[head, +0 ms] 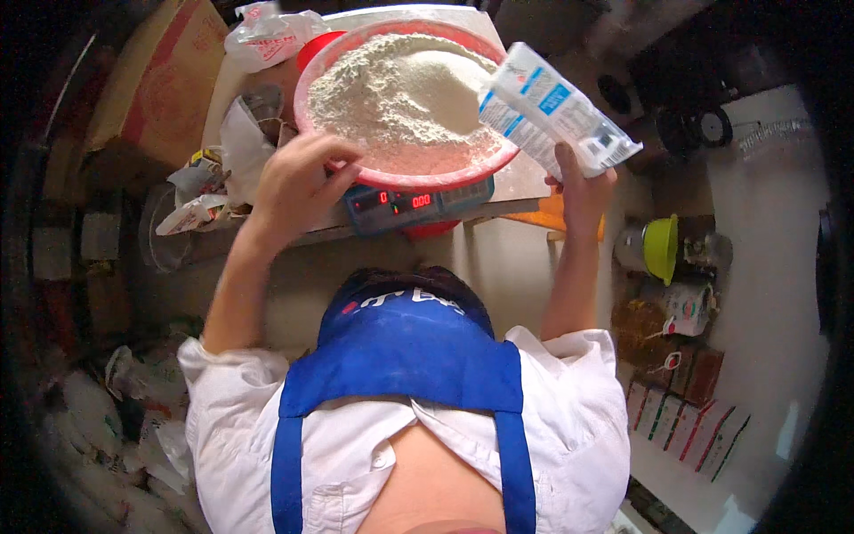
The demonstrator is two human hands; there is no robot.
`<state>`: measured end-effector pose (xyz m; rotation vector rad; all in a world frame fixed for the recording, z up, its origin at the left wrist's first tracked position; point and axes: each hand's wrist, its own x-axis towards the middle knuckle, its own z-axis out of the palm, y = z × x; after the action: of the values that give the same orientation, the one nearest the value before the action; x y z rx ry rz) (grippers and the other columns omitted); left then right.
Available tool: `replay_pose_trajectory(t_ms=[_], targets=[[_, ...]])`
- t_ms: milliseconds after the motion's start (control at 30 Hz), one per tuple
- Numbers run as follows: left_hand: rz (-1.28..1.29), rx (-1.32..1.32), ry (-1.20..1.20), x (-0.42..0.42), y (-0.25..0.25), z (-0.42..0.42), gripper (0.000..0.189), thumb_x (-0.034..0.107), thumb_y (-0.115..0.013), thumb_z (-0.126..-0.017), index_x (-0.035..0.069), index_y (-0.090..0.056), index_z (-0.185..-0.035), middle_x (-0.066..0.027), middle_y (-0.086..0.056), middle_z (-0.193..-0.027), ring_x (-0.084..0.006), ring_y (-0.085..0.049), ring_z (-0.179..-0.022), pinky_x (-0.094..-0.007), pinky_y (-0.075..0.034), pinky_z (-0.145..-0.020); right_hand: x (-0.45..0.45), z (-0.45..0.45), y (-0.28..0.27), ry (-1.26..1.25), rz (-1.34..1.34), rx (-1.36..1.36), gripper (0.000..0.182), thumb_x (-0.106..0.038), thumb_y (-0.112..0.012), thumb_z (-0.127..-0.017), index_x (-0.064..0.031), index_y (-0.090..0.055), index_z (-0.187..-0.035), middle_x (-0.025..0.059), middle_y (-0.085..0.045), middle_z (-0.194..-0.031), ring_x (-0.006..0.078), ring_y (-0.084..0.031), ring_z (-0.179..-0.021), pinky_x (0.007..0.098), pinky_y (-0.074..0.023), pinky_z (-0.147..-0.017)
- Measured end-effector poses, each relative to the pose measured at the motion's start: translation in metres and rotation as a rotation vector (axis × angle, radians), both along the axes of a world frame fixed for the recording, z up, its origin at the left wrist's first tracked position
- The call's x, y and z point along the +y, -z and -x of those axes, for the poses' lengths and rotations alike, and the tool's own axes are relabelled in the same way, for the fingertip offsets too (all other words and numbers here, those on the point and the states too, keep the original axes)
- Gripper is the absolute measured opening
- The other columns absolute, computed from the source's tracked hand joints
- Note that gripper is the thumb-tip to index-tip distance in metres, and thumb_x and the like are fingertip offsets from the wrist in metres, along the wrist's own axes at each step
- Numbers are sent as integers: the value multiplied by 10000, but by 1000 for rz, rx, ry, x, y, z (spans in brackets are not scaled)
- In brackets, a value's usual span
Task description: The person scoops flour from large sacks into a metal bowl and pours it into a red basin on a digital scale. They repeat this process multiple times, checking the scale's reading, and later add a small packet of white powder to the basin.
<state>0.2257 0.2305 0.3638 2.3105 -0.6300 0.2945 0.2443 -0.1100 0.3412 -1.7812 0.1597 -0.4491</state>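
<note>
My right hand (584, 179) grips the lower end of a white plastic packet (557, 110) with blue print. The packet tilts so that its upper left end reaches over the right rim of a large pink basin (427, 180). Inside the basin lies white flour (353, 80), with a smooth mound of finer pale powder or granules (454, 83) on its right part. At the basin's lower left rim is my left hand (297, 180), slightly blurred, fingers bent and thumb apart. Whether it grips the rim cannot be seen. Under the basin, a digital scale (420, 203) shows lit red digits.
A red container (317, 50) and a plastic bag (270, 40) sit behind the basin on the left. Crumpled packets (203, 180) lie by my left forearm, with a large cardboard box (163, 87) beyond. Off to the right are a lime-green bowl (660, 250) and several other containers.
</note>
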Motion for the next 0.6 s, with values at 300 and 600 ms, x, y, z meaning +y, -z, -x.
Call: replay_pose_trajectory(t_ms=[300,600], targets=[[476,310,-449,50,100,87,127,92,-599,-845,-3,-640,-918,-56,-641,-830,-107,-598,-752,-242,-469,-713,11,-21,-13,-112,231,-107,242,-186,-730,-784,22,-661,-885,55,-666,-729,75,-596,-567,221,-462,-469],[432,199,-387,29,92,72,121,83,-617,-818,8,-643,-910,-98,-647,-844,-182,-627,-787,-288,-484,-731,16,-31,-26,-177,503,-157,262,-247,-720,-795,3,-665,-851,53,-646,-648,74,-594,-564,244,-457,-475]])
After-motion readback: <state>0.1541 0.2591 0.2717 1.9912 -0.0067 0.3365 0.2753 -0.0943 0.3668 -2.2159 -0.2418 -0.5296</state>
